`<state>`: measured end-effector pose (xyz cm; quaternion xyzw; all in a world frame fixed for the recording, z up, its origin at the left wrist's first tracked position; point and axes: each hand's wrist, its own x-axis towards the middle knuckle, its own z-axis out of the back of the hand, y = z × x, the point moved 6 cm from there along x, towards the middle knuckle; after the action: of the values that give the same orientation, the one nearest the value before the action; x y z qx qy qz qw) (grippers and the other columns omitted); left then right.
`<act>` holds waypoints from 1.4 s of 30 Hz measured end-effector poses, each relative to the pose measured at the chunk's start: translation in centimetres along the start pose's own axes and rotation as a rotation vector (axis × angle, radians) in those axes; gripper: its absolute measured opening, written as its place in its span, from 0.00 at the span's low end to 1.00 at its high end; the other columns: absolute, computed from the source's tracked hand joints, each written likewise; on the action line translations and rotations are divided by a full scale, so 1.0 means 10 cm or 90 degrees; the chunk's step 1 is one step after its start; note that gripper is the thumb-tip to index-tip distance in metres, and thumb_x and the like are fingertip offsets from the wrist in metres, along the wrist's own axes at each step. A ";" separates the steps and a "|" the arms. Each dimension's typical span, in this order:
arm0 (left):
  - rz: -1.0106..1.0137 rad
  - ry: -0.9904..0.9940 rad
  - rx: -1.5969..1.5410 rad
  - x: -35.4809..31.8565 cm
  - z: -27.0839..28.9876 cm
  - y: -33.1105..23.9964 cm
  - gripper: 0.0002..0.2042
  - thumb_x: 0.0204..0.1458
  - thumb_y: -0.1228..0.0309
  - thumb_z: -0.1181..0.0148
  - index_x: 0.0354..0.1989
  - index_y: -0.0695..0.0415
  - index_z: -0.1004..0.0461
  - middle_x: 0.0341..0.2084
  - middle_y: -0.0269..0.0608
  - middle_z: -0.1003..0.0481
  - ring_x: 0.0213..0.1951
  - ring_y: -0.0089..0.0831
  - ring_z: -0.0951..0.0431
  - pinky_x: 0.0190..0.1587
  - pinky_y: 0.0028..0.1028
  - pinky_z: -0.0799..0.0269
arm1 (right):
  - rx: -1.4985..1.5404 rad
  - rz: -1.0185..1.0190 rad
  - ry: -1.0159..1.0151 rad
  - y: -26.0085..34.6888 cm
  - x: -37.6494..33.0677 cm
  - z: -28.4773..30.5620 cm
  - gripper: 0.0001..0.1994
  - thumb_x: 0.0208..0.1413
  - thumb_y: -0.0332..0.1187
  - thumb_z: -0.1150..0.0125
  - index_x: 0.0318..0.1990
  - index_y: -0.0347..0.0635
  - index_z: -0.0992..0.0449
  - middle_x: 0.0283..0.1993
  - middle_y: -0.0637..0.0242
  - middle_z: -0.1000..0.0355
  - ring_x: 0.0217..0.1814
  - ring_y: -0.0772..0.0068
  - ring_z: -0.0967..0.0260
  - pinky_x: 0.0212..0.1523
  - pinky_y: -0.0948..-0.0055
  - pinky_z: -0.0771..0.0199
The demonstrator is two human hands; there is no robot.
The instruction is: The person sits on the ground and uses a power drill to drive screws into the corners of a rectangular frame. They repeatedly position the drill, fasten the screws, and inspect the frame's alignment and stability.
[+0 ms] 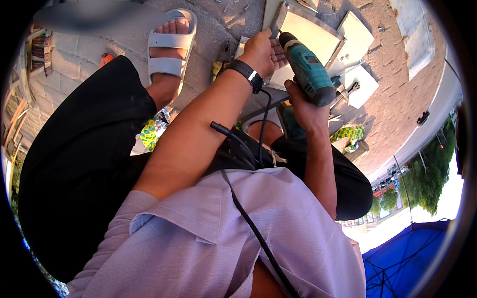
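Note:
My right hand [309, 107] is wrapped round the grip of a teal and black cordless drill [309, 67]. The drill's chuck points up and left, to the lower left edge of a cream-coloured panel [303, 30] with a metal rim. Just left of the chuck is my left hand [261, 52], a black watch [246, 72] on its wrist. Its fingers are apart and a little bent, its thumb stretched toward the panel, and I see nothing held in it. The drill's lower grip is partly hidden by my right hand.
More pale plates [357, 84] lie right of the drill, beside pliers-like tools [343, 97]. Small screws or scraps dot the brick paving [223, 30]. A black cable [263, 129] hangs between my arms. My sandalled foot [171, 49] stands at the left; a blue canopy [407, 258] is lower right.

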<state>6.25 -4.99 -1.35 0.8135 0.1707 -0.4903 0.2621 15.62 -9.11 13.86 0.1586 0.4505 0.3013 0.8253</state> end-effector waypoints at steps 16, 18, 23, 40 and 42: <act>-0.034 0.064 -0.096 0.27 -0.15 -0.08 0.10 0.67 0.72 0.50 0.50 0.66 0.33 0.42 0.56 0.22 0.46 0.49 0.18 0.52 0.48 0.20 | -0.011 -0.028 -0.002 0.00 -0.18 0.03 0.18 0.52 0.32 0.28 0.50 0.37 0.19 0.40 0.61 0.18 0.41 0.72 0.22 0.46 0.68 0.23; -0.048 0.078 -0.071 0.24 -0.15 -0.11 0.10 0.68 0.70 0.50 0.50 0.66 0.32 0.41 0.54 0.22 0.46 0.49 0.18 0.52 0.48 0.20 | -0.004 -0.047 0.005 -0.02 -0.22 0.03 0.18 0.53 0.32 0.28 0.51 0.37 0.20 0.40 0.63 0.19 0.40 0.73 0.23 0.45 0.69 0.23; -0.059 0.092 -0.090 0.06 -0.20 -0.15 0.12 0.69 0.66 0.49 0.48 0.65 0.30 0.41 0.53 0.21 0.47 0.47 0.18 0.53 0.46 0.19 | 0.051 -0.018 0.003 -0.06 -0.28 -0.01 0.15 0.56 0.29 0.30 0.50 0.37 0.20 0.34 0.70 0.24 0.32 0.79 0.28 0.36 0.73 0.26; -0.111 0.054 -0.045 -0.05 0.02 -0.37 0.13 0.70 0.64 0.51 0.44 0.63 0.28 0.38 0.50 0.19 0.45 0.45 0.16 0.53 0.41 0.18 | 0.279 -0.145 0.040 0.09 -0.42 -0.05 0.11 0.54 0.27 0.31 0.44 0.36 0.21 0.29 0.70 0.26 0.27 0.78 0.30 0.29 0.74 0.31; -0.120 0.069 -0.040 -0.03 0.04 -0.46 0.14 0.71 0.64 0.52 0.44 0.64 0.28 0.38 0.51 0.18 0.46 0.46 0.16 0.54 0.41 0.19 | 0.301 -0.148 0.041 0.11 -0.44 -0.07 0.11 0.54 0.27 0.31 0.44 0.36 0.21 0.29 0.70 0.26 0.27 0.78 0.30 0.29 0.74 0.32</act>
<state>3.41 -1.53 -2.43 0.8103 0.2758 -0.4627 0.2307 12.83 -11.07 16.94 0.2848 0.5494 0.0958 0.7796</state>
